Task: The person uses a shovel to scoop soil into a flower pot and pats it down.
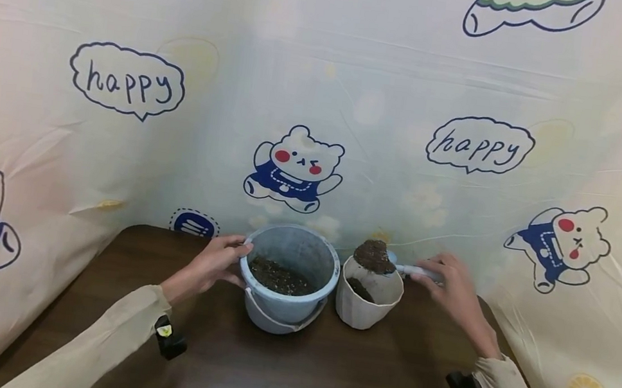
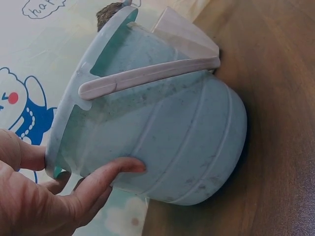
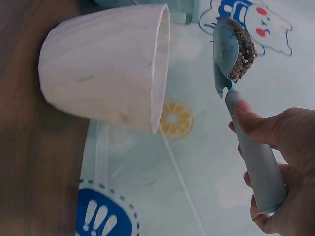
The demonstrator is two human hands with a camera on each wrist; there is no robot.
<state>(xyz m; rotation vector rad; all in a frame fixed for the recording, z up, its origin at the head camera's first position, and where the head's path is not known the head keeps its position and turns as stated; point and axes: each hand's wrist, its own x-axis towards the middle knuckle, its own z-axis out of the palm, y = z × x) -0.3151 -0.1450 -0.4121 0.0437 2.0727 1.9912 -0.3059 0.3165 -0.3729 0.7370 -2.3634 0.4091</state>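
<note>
A light blue bucket (image 1: 285,310) with dark soil (image 1: 280,277) in it stands on the table. My left hand (image 1: 218,261) grips its rim at the left side, thumb over the edge and fingers against the outer wall (image 2: 157,147). To the bucket's right is a white ribbed pot (image 1: 363,310), with some soil (image 1: 359,289) low inside. My right hand (image 1: 451,286) holds a garden trowel (image 3: 256,157) by its grey-blue handle. A heap of soil (image 1: 374,256) lies on the trowel's blade, above the pot's opening.
The brown wooden table (image 1: 242,373) ends at a pale printed cloth (image 1: 392,100) hanging behind and at both sides. The bucket's handle (image 1: 286,325) hangs down across its front. A black device (image 1: 171,338) is strapped to each wrist.
</note>
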